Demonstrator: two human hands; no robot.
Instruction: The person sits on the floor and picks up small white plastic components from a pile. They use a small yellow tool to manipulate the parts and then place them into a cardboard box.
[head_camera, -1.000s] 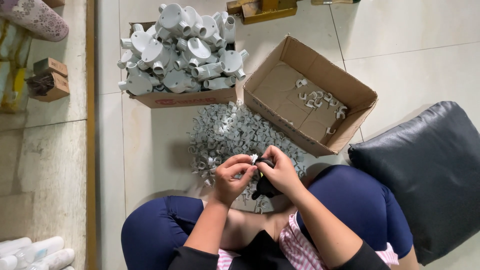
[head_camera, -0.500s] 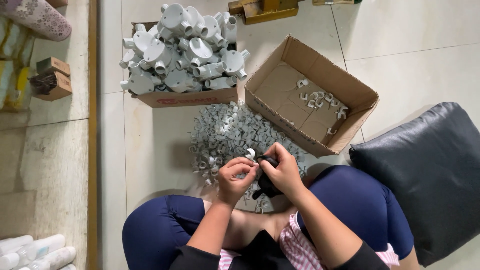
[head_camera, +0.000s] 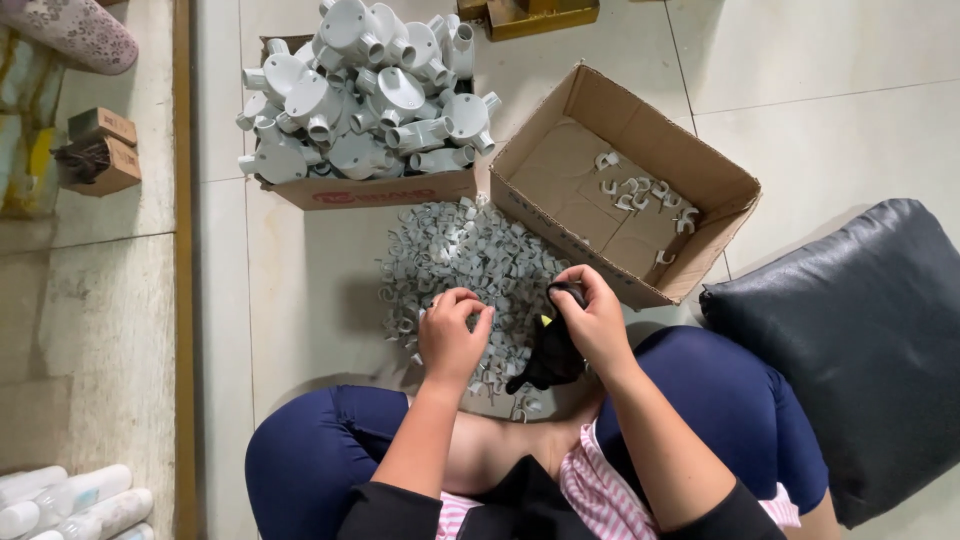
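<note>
The right hand (head_camera: 598, 322) is closing around a black tool (head_camera: 553, 350), fingers wrapped over its upper end so the body is hanging down toward the lap at lower centre of the frame; held that way, the tool's working end is sitting close to the other hand. The left hand (head_camera: 452, 335) is curling its fingertips together just left of centre, pinching at the near edge of the heap of small grey clips (head_camera: 470, 270); whether a clip is actually caught between the fingers I cannot tell, since the knuckles are covering it.

The heap is lying on the tiled floor directly ahead of the knees, within easy reach of both hands. Just right of it, at upper right of centre, an open cardboard box (head_camera: 715, 180) is standing with a few loose clips scattered on its bottom, its opening facing up beside the working hand. At upper left of centre, a second box (head_camera: 385, 190) is overflowing with larger grey round pipe fittings. A black cushion (head_camera: 850, 350) is resting at the right edge, against the person's thigh.
</note>
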